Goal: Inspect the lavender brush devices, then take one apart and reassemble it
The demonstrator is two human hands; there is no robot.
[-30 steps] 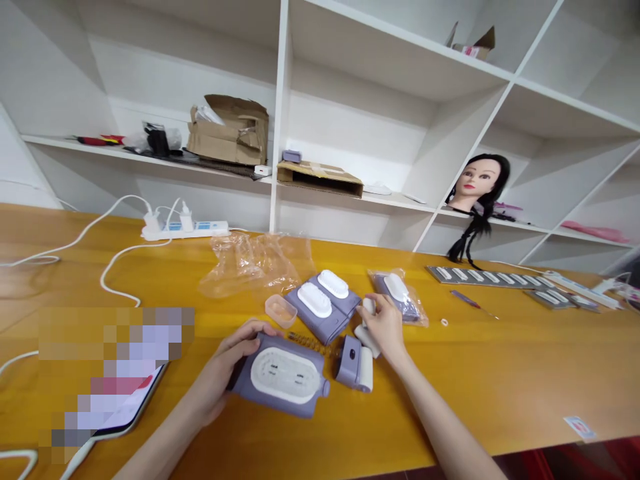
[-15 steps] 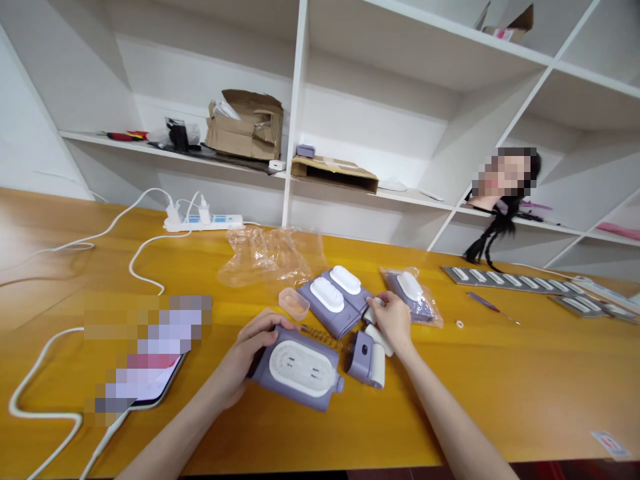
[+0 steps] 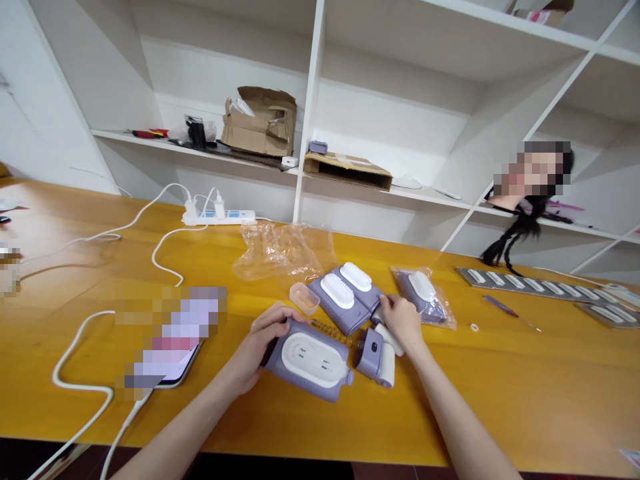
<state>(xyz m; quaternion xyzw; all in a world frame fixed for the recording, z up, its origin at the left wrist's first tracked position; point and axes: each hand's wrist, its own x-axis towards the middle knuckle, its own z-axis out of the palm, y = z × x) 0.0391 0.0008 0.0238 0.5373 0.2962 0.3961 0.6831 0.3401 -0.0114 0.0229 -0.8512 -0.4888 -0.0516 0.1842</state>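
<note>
- A purple box is held by the left hand.
- Two purple cases are set at one o'clock from it.
- The right hand is seen at two o'clock, fingers bent; what is held cannot be told.
- At twelve, a clear tub is seen.

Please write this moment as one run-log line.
left hand: holds purple casing | right hand: near white piece, grip unclear | phone: on table
</note>
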